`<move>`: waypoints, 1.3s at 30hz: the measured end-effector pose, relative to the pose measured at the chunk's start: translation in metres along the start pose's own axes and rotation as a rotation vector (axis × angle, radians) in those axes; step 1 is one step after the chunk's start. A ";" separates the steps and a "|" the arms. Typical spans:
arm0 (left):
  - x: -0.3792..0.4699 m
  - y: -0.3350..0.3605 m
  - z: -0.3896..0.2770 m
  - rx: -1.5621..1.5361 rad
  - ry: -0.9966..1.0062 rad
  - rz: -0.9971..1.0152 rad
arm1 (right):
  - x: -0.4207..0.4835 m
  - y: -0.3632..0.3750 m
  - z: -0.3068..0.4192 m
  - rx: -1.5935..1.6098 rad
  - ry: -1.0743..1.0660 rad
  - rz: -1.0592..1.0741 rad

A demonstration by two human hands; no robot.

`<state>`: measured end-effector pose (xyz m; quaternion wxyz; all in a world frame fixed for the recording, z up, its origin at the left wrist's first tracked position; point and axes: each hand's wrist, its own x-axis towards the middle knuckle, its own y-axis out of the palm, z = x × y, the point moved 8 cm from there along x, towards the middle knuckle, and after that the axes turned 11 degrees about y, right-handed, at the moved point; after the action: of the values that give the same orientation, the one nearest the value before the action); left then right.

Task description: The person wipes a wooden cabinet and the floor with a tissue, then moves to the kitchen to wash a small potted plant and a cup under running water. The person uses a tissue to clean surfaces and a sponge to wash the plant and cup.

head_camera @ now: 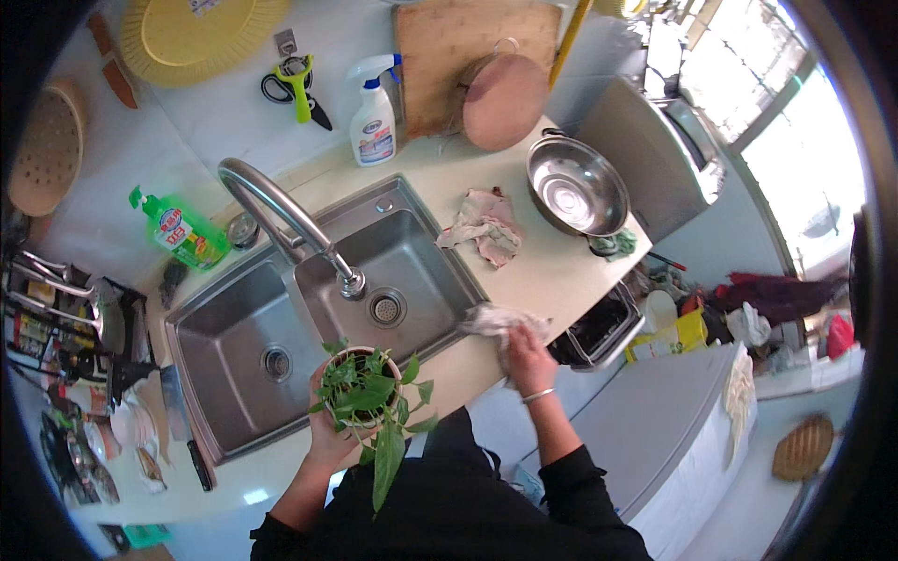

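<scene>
A leafy green plant (370, 394) grows in a white-rimmed pot, and my left hand (326, 428) grips that pot over the front edge of the sink. Leaves trail down toward my black clothing and hide part of the pot. Under my right hand (530, 361) is a pale, crumpled cloth (501, 322), lying on the counter's front edge by the sink's right corner. Another crumpled cloth (487, 228), whitish-pink, rests on the counter farther back. The double-bowl stainless steel sink (235, 350) has a curved faucet (287, 196) over it.
A metal pan (577, 186) stands near the counter's right end, above a black bin (600, 329). Behind the sink are a spray bottle (375, 119) and a green pump bottle (184, 231). A large kitchen knife (184, 421) lies left of the sink, near stacked dishes (133, 424).
</scene>
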<state>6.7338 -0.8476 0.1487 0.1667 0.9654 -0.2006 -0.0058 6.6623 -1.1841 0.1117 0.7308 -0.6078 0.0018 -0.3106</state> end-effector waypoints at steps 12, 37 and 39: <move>0.021 0.052 0.009 0.290 -0.009 -0.256 | 0.131 0.001 -0.024 0.315 -0.070 0.149; 0.113 0.040 0.027 0.826 0.348 -0.012 | 0.156 0.066 0.154 0.708 -0.241 0.985; 0.114 0.040 0.031 0.817 0.365 0.006 | 0.152 0.070 0.159 0.685 -0.312 0.955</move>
<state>6.8207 -0.9367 0.1383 -0.1957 0.9366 -0.1563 0.2450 6.8774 -1.1077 0.1479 0.9351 -0.3083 0.0670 0.1613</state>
